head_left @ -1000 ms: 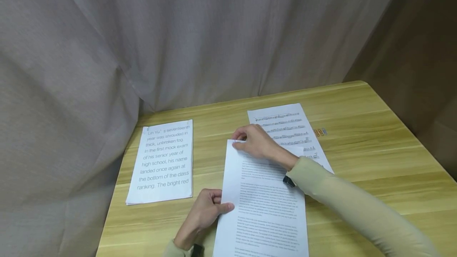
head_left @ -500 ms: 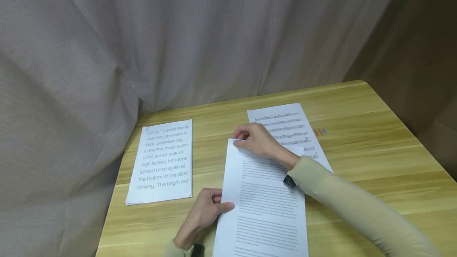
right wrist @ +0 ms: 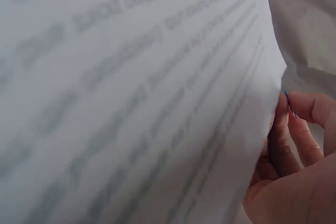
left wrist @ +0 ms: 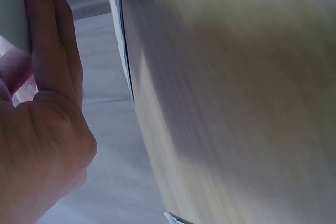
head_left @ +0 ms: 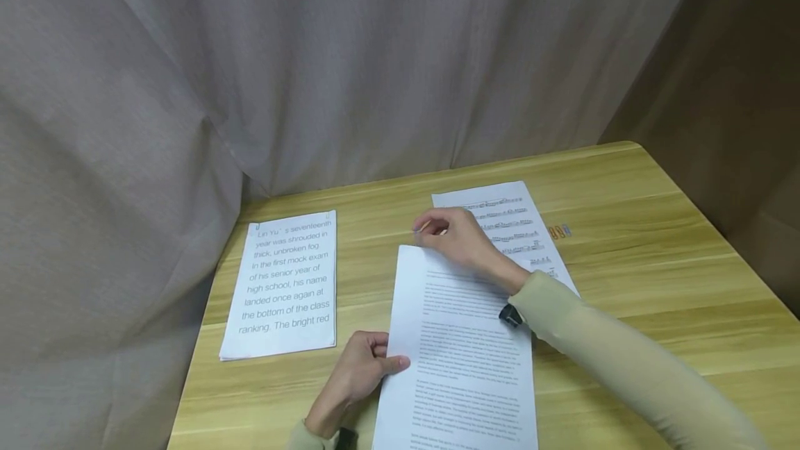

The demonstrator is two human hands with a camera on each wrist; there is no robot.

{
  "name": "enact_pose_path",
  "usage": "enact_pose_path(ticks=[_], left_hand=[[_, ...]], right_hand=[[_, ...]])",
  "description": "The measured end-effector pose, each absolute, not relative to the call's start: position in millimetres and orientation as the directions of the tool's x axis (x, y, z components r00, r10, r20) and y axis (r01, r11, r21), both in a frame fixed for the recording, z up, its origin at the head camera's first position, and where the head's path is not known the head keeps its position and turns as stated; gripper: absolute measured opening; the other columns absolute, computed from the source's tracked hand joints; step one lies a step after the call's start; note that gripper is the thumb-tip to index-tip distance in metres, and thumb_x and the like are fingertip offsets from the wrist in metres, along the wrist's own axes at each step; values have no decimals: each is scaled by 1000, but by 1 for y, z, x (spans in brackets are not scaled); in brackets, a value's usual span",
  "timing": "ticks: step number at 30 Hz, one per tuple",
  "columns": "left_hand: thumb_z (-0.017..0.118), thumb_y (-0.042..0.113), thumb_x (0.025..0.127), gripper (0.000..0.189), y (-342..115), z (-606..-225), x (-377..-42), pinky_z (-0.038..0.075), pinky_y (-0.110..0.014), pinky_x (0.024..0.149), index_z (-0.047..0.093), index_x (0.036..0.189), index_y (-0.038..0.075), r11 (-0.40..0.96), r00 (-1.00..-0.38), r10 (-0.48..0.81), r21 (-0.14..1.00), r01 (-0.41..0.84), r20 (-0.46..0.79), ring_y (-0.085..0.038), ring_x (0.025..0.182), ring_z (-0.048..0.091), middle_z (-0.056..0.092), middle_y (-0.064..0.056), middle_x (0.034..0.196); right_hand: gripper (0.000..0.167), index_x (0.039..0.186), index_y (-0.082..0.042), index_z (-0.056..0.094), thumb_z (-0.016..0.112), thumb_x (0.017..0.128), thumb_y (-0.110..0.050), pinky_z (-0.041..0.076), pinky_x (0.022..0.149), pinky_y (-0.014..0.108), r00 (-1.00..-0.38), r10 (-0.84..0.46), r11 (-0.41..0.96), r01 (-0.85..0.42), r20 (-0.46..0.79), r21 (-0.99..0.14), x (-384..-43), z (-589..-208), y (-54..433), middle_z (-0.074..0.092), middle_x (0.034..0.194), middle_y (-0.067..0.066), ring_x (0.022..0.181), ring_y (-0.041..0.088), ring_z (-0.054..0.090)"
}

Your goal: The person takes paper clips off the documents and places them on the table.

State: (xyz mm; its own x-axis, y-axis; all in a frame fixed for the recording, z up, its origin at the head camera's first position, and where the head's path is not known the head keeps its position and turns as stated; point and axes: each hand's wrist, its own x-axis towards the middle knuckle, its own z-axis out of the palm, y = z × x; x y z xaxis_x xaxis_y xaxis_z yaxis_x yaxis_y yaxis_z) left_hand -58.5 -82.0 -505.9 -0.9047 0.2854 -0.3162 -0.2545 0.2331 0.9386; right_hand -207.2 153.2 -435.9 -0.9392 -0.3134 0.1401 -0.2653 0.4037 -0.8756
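My left hand point(head_left: 362, 367) grips the left edge of a printed document point(head_left: 471, 367), thumb on top and fingers behind the sheets. In the left wrist view, straight fingers point(left wrist: 52, 40) lie against the back of the pale paper point(left wrist: 13, 9). My right hand point(head_left: 459, 238) is just above the document's top edge. Between its thumb and finger it pinches a thin blue paper clip point(right wrist: 290, 103), seen beside the sheet's corner in the right wrist view. The clip is off the paper's edge there. The hand and wrist cover part of the document's upper right.
A sheet of music point(head_left: 509, 217) lies behind the right hand. Several paper clips, orange and bluish point(head_left: 560, 231), lie right of it. On the left rests a large-print stack point(head_left: 287, 290) with clips on its top edge. The wooden table point(head_left: 656, 262) ends at a grey curtain point(head_left: 375, 75).
My right hand has moved from the document's top left corner slightly up and right, taking the clip away from the edge. My left hand has kept its hold.
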Motion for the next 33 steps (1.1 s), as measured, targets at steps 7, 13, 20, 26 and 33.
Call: enact_pose_path(ticks=[7, 13, 20, 26, 33], left_hand=[[80, -4, 91, 31, -86, -507, -59, 68, -31, 71, 74, 120, -13, 229, -913, 252, 936, -266, -321, -31, 82, 84, 82, -28, 98], [80, -4, 90, 32, -92, -508, -61, 66, -27, 70, 74, 121, -13, 242, -922, 217, 933, -266, -319, -28, 82, 84, 82, -28, 99], [81, 0, 93, 32, -100, -507, -66, 66, -28, 69, 74, 122, -12, 272, -934, 174, 927, -260, -313, -28, 82, 84, 83, -26, 100], [81, 1, 93, 34, -106, -505, -69, 67, -30, 70, 73, 123, -12, 284, -941, 119, 919, -274, -317, -26, 82, 83, 83, -24, 100], [81, 3, 93, 38, -113, -497, -76, 67, -30, 71, 72, 127, -9, 338, -946, 25, 894, -295, -322, -22, 81, 82, 84, -20, 100]], right_hand=[[17, 114, -8, 83, 79, 97, -10, 51, 70, 22, -957, -255, 404, -235, 137, -884, -203, -432, 175, 83, 94, 12, 80, 15, 69], [17, 115, -11, 83, 80, 99, -14, 50, 70, 22, -979, -175, 426, -171, 105, -889, -197, -440, 203, 82, 100, 11, 82, 13, 66], [19, 118, -9, 82, 78, 101, -17, 50, 68, 22, -988, -95, 436, -149, 119, -888, -186, -450, 244, 79, 99, 11, 81, 12, 64], [29, 128, -7, 79, 76, 103, -22, 57, 72, 19, -997, 4, 480, -68, 79, -875, -181, -464, 282, 80, 111, 16, 84, 4, 68], [37, 136, -2, 74, 74, 105, -23, 60, 70, 20, -996, 86, 488, 19, 26, -872, -183, -480, 329, 80, 110, 1, 84, -1, 67]])
